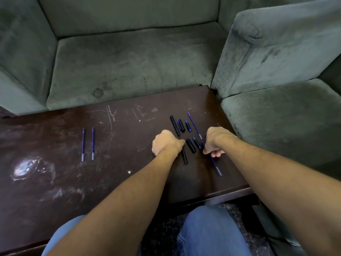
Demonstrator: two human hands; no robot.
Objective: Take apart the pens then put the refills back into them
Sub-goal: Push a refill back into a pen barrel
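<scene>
Pen parts lie on a dark wooden table (120,174). My left hand (167,142) is closed over the top of a black pen barrel (184,157) whose lower end sticks out toward me. My right hand (216,141) pinches a blue refill (216,167) that slants down to the right. Between the hands lie a black cap (191,145) and a small tip piece (196,142). Behind them rest another black barrel (175,125), a cap (181,125), a tip piece (187,125) and a second blue refill (194,124).
Two more blue refills (83,145) (92,143) lie side by side on the table's left half. A grey-green sofa (132,58) wraps round the far and right edges of the table. My knees in blue jeans (208,231) are under the near edge.
</scene>
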